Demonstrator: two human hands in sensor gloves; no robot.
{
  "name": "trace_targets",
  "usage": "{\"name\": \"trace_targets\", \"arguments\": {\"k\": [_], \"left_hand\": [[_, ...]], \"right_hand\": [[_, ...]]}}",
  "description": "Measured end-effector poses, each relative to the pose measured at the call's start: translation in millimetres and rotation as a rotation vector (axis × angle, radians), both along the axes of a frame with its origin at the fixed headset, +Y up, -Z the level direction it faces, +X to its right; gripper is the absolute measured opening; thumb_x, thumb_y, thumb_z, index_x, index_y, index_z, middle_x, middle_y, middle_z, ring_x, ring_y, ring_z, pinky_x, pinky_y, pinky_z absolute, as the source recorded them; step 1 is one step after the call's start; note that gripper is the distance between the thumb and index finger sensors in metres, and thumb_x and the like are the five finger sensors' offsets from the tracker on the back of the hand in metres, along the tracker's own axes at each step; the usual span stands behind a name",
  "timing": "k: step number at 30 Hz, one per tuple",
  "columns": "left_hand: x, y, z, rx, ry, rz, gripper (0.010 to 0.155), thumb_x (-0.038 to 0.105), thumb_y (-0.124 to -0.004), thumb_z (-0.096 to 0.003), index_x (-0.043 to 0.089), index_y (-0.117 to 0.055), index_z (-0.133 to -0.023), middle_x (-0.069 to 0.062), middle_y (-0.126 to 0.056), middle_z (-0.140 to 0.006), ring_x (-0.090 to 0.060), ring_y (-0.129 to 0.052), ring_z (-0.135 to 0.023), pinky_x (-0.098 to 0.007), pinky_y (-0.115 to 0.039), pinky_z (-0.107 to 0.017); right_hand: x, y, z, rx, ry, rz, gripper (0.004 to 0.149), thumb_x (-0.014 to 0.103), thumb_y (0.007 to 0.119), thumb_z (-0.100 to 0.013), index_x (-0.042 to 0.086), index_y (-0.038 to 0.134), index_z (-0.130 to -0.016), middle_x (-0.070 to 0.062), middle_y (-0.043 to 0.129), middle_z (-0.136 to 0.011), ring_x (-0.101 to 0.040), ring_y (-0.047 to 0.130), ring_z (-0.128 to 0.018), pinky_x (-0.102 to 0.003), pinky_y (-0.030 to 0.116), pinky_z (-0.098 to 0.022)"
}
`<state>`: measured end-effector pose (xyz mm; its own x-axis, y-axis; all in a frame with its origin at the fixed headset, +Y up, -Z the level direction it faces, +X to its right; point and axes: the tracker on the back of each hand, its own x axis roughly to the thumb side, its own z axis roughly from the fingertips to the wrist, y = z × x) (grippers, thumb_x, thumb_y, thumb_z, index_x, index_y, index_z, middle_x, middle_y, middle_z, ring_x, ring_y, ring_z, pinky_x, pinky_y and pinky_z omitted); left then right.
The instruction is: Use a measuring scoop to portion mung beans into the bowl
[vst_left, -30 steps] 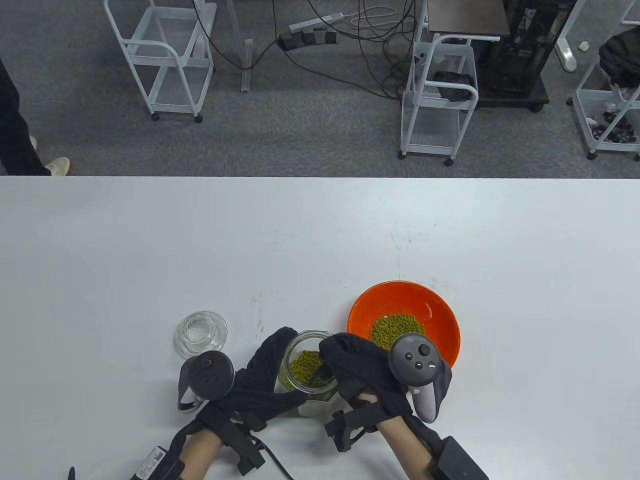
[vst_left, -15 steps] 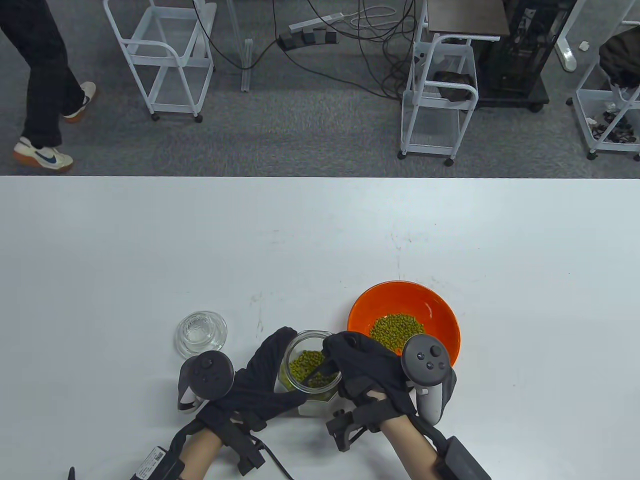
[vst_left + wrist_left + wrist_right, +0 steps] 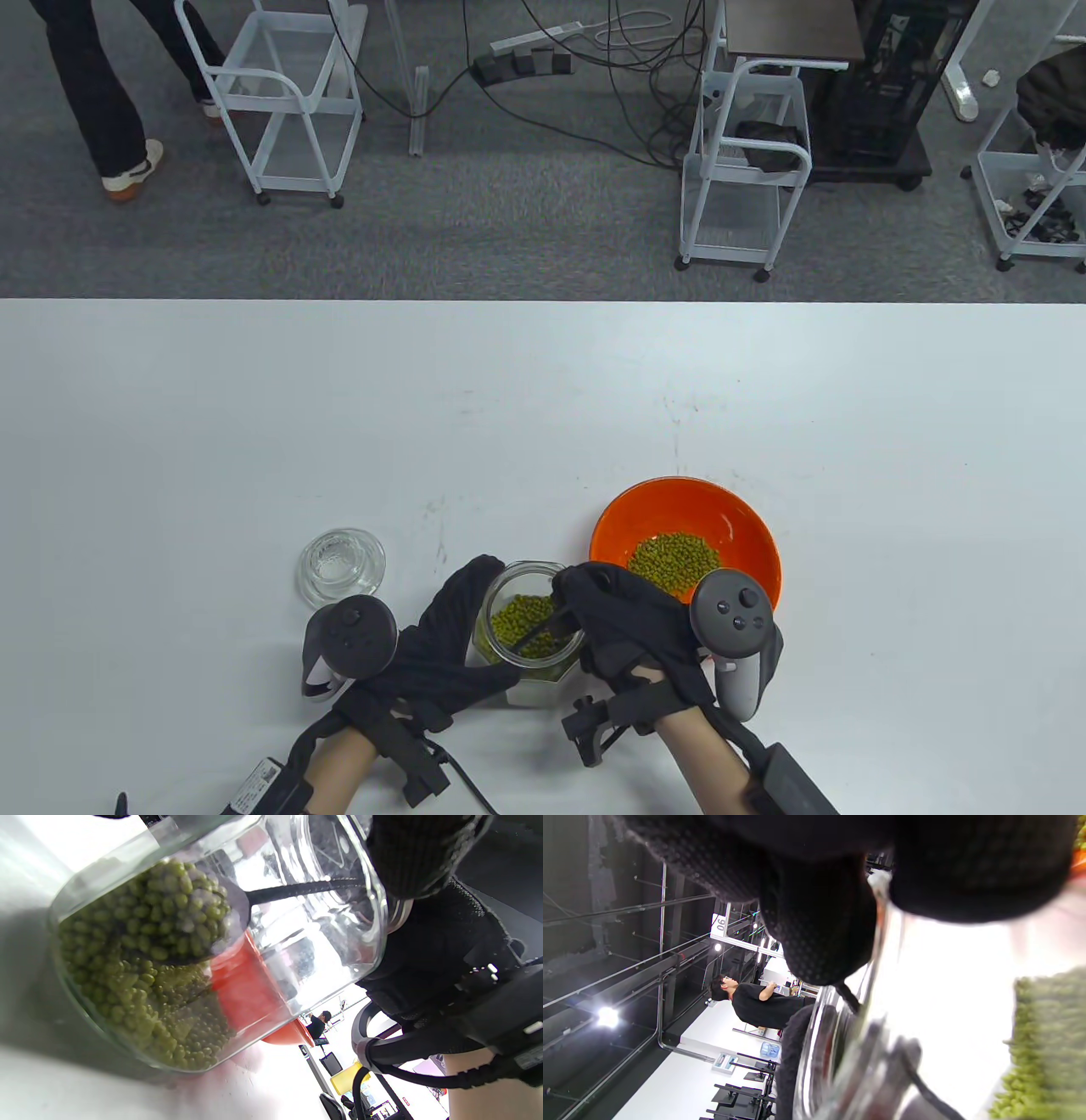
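A clear glass jar (image 3: 526,626) of mung beans (image 3: 519,618) stands near the table's front edge. My left hand (image 3: 445,641) wraps around the jar's left side. My right hand (image 3: 624,632) grips the black handle of the measuring scoop (image 3: 543,628), which reaches down into the jar. In the left wrist view the scoop (image 3: 191,925) sits inside the jar (image 3: 322,942), heaped with beans. The orange bowl (image 3: 747,531) lies just right of the jar with a small pile of beans (image 3: 674,560) in it.
A glass lid (image 3: 341,567) lies left of the jar. The white table (image 3: 543,407) stretches wide behind. White carts (image 3: 271,93) and cables stand on the floor beyond the far edge, where a person's legs (image 3: 93,93) are.
My right hand has shifted a little to the right and its wrist has turned, with the scoop staying in the jar. A person beyond the table has walked further away.
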<state>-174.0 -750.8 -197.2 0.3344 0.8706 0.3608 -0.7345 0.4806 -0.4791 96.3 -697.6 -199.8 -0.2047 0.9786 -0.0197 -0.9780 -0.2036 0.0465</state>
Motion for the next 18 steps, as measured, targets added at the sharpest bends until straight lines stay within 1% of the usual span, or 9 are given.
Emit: {"name": "trace_targets", "arguments": {"k": [6, 10, 14, 18], "left_hand": [[0, 0, 0, 0.000, 0.000, 0.000, 0.108, 0.062, -0.083, -0.0496, 0.017, -0.014, -0.120, -0.028, -0.023, -0.125, -0.055, -0.039, -0.113, -0.080, -0.042, -0.072], [0, 0, 0, 0.000, 0.000, 0.000, 0.108, 0.062, -0.083, -0.0496, 0.017, -0.014, -0.120, -0.027, -0.023, -0.125, -0.055, -0.039, -0.113, -0.080, -0.042, -0.072], [0, 0, 0, 0.000, 0.000, 0.000, 0.108, 0.062, -0.083, -0.0495, 0.017, -0.014, -0.120, -0.027, -0.023, -0.125, -0.055, -0.039, -0.113, -0.080, -0.042, -0.072], [0, 0, 0, 0.000, 0.000, 0.000, 0.108, 0.062, -0.083, -0.0495, 0.017, -0.014, -0.120, -0.027, -0.023, -0.125, -0.055, -0.039, -0.113, -0.080, -0.042, -0.072]], "right_hand": [[7, -4, -2, -0.036, -0.014, -0.067, 0.041, 0.040, 0.079, -0.052, 0.008, 0.095, -0.072, -0.017, 0.103, -0.044, -0.006, 0.089, 0.005, -0.033, 0.094, -0.009], [15, -5, -4, -0.028, -0.051, -0.079, 0.041, 0.040, 0.078, -0.052, 0.008, 0.095, -0.071, -0.017, 0.102, -0.043, -0.006, 0.089, 0.005, -0.034, 0.094, -0.009], [24, -12, -9, -0.073, -0.057, -0.156, 0.041, 0.039, 0.078, -0.052, 0.007, 0.095, -0.071, -0.017, 0.102, -0.043, -0.006, 0.089, 0.005, -0.034, 0.094, -0.009], [32, -18, -13, -0.112, -0.068, -0.194, 0.041, 0.039, 0.078, -0.053, 0.008, 0.095, -0.071, -0.016, 0.102, -0.043, -0.006, 0.089, 0.005, -0.034, 0.094, -0.010]]}}
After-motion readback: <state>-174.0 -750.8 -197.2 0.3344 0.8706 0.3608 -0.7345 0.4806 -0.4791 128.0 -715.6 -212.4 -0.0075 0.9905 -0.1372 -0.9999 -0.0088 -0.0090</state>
